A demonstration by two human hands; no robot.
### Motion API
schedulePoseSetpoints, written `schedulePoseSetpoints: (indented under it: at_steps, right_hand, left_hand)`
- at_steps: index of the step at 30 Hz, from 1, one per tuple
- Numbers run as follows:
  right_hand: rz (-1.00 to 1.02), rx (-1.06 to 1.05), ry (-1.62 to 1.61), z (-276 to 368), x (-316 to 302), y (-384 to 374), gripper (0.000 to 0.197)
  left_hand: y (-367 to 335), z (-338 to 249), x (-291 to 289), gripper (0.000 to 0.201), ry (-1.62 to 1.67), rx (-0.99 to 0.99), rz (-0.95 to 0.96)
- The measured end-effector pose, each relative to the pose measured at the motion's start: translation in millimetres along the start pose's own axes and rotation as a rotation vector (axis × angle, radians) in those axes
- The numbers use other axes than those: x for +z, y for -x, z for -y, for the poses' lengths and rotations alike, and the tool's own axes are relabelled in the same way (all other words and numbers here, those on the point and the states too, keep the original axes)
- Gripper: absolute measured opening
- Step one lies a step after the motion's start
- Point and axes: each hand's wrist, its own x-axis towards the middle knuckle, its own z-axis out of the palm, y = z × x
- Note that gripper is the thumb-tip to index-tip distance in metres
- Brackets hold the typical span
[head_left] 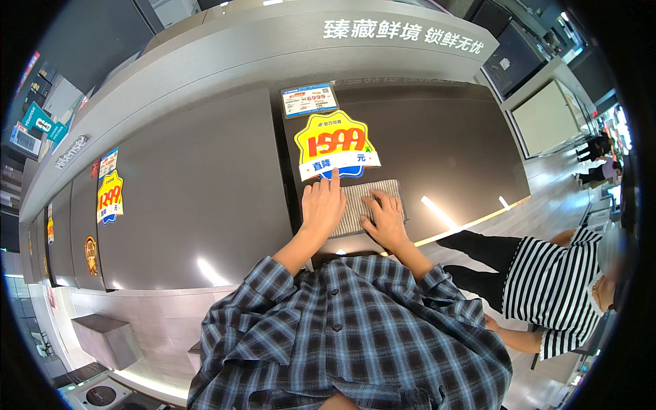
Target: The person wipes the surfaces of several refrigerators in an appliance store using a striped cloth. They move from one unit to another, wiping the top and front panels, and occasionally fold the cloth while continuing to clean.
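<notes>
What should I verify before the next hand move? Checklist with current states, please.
1. Ribbed cloth spread on the dark panel: ok, looks flat.
2. Right hand on the cloth: ok, fingers spread over its right part.
3. Left hand clear of the yellow sign: not ok, index finger overlaps its lower part.
4. Panel surface beneath the cloth: cannot tell, covered.
5. Bystander in striped top away from both hands: ok, off to the right.

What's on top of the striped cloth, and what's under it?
On the cloth: the right hand, and the left hand over its left edge. Around it shows a dark panel; the patch directly beneath is covered and can't be seen.
</notes>
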Motion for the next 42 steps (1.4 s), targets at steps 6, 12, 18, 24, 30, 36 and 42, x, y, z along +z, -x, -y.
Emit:
schedulePoseSetpoints:
  at_steps: [6, 12, 18, 24, 30, 36, 42]
  right_hand:
    - [-0.082, 0.003, 0.186, -35, -18, 5, 0.046]
    - [0.029, 0.19, 0.226, -100, -41, -16, 0.049]
    - [-0.004, 0.267, 0.162, -136, -18, -72, 0.046]
    - [0.15, 0.187, 0.166, -170, 3, -147, 0.057]
    - [0.354, 0.134, 0.259, -180, 12, -226, 0.059]
    - [0.377, 0.108, 0.074, -170, 40, -281, 0.069]
    - [0.453, 0.081, -0.159, -137, 67, -320, 0.069]
  left_hand:
    - [43, -15, 10, 0.045, 0.165, 0.099, 0.106]
    - [33, -38, 25, 0.051, 0.17, 0.321, 0.153]
    - [-2, -85, 50, 0.06, 0.135, 0.385, 0.163]
    - [-23, -108, 63, 0.064, 0.094, 0.389, 0.341]
    - [-47, -113, 70, 0.064, 0.025, 0.327, 0.298]
    - [-40, -100, 80, 0.063, 0.145, 0.306, 0.199]
    - [-44, -96, 75, 0.056, 0.259, 0.294, 0.226]
